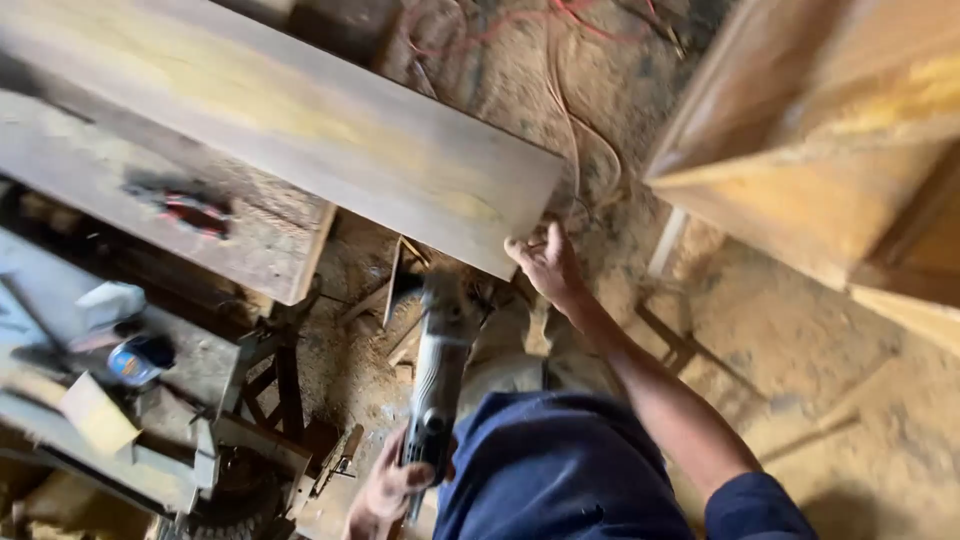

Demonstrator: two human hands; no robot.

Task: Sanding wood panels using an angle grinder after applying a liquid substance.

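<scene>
Gripping grinder [440,360] left hand [385,490], right hand [545,262] steadying plank [300,120]

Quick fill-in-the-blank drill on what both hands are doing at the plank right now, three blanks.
1. The right hand grips the near ____ of the long plank.
2. The left hand holds a grey ____ by its body.
3. The floor is covered with ____.

Missing words: corner; angle grinder; sawdust
</scene>
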